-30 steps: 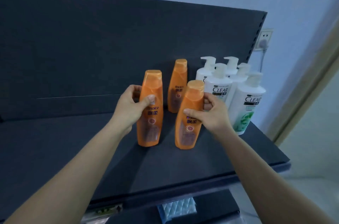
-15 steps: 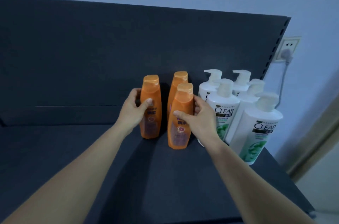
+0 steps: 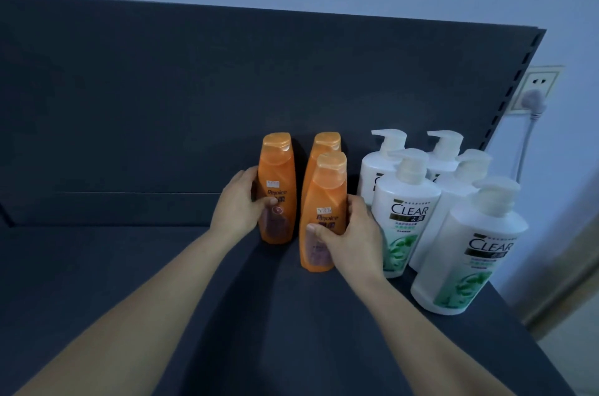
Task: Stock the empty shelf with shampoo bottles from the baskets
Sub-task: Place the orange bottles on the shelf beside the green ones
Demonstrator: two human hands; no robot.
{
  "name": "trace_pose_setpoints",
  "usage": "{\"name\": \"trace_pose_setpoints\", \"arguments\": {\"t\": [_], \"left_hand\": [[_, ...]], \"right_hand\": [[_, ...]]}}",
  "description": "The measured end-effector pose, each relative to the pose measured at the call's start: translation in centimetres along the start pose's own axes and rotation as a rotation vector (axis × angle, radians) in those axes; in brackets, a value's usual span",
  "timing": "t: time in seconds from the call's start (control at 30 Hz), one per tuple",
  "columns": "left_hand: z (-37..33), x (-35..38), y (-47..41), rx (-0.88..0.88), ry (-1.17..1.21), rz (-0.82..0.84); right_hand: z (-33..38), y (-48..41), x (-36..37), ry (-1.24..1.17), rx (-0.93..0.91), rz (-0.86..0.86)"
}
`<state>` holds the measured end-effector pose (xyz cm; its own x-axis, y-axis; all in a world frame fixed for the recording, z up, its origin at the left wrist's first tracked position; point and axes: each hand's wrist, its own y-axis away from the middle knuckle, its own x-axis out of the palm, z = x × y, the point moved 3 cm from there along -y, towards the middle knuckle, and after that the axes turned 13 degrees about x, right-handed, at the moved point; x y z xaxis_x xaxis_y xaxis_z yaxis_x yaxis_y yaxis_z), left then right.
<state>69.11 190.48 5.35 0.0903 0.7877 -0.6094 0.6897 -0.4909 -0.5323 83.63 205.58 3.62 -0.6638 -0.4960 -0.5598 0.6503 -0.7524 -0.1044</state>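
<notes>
Dark grey shelving fills most of the frame: a flat shelf [image 3: 146,314] with an upright back panel [image 3: 194,87] behind it and a pale blue wall above. At the centre of the frame three orange Rejoice shampoo bottles stand upright on the shelf.

The left hand [image 3: 235,210] is wrapped round the leftmost orange bottle [image 3: 279,168], thumb across the label and fingers behind its left edge. The right hand [image 3: 353,236] grips the front orange bottle [image 3: 327,198] low on its body, thumb on the label and fingers curled round its right side. The rear orange bottle [image 3: 325,141] stands just behind the front one, near the back panel, with neither hand on it.

Right of centre, five white CLEAR pump bottles [image 3: 405,217] with green labels stand in a close cluster just beside the right hand. The nearest pump bottle [image 3: 470,259] sits toward the lower right.

At the upper right edge a wall socket [image 3: 539,82] holds a white plug [image 3: 531,102], and its cord [image 3: 525,149] hangs down.
</notes>
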Motion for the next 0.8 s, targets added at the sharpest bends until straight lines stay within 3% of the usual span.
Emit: {"name": "trace_pose_setpoints", "arguments": {"t": [0.43, 0.8], "left_hand": [[0.0, 0.5, -0.6, 0.048, -0.048, -0.005], [-0.1, 0.4, 0.2, 0.057, -0.142, 0.073]], "right_hand": [[0.3, -1.2, 1.0, 0.082, -0.03, -0.059], [0.3, -0.9, 1.4, 0.188, -0.005, -0.013]]}}
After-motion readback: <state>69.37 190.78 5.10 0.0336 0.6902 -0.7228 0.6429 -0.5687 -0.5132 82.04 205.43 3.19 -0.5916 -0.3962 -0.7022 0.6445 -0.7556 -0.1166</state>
